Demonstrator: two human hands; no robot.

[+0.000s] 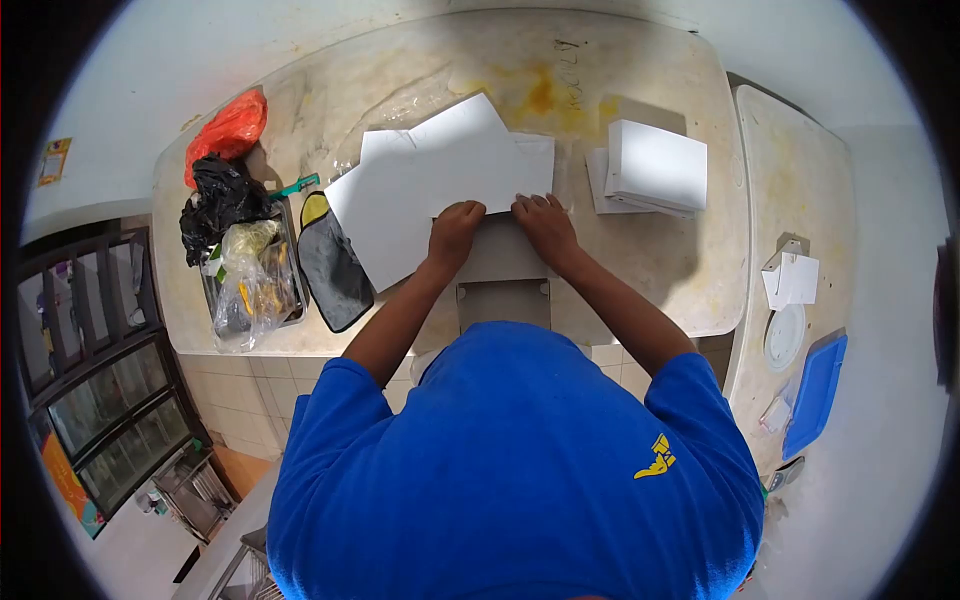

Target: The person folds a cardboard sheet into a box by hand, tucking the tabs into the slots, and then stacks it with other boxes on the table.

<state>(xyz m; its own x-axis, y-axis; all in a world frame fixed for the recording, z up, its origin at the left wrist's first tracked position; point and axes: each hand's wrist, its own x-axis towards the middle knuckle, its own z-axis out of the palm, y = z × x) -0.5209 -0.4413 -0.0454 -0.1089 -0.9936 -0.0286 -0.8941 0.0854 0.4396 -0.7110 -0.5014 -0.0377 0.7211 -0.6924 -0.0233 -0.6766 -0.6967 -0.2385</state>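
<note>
A flat cardboard box blank [508,247], grey-brown on the side that shows, lies in front of me at the near edge of the table. My left hand [457,236] is closed on its far edge, fingers curled. On the same edge, a little to the right, my right hand [546,232] is closed too, with bent fingertips pressing the fold. Beyond my hands, overlapping white cardboard sheets [435,165] spread across the tabletop. One grey-brown flap [503,304] hangs toward my body. The undersides of my fingers are hidden.
Stacked white boxes [657,168] stand to the right. At left are a grey and yellow pouch [334,268], a tray [295,252] with plastic bags, a black bag [225,200] and a red bag [228,125]. A side table holds a blue tray [815,395] and a white lid [785,337].
</note>
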